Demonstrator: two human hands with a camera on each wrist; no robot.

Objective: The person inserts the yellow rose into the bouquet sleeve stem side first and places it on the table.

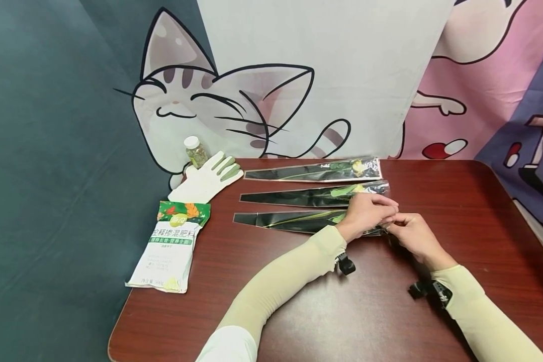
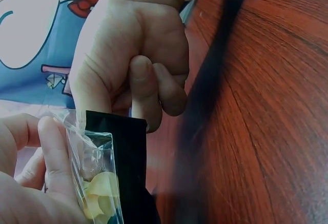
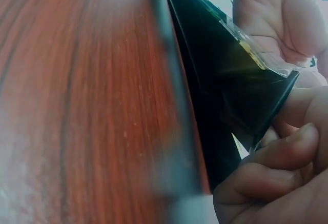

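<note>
Three long tapered flower sleeves with black backs and clear fronts lie side by side on the table. At the wide end of the nearest flower sleeve (image 1: 280,220) both hands meet. My left hand (image 1: 368,213) pinches the clear film at its mouth; in the left wrist view a pale yellow flower (image 2: 101,198) shows inside. Opposite it, my right hand (image 1: 412,234) pinches the black backing (image 3: 256,101), with its fingers curled, and that end is lifted off the table. Behind lie the middle flower sleeve (image 1: 285,198) and the far flower sleeve (image 1: 298,173).
On the table's left are a white and green fertilizer bag (image 1: 169,251), a white glove (image 1: 203,181) and a small jar (image 1: 195,151) with a white lid. A cartoon cat curtain (image 1: 335,50) hangs behind the brown table (image 1: 326,311).
</note>
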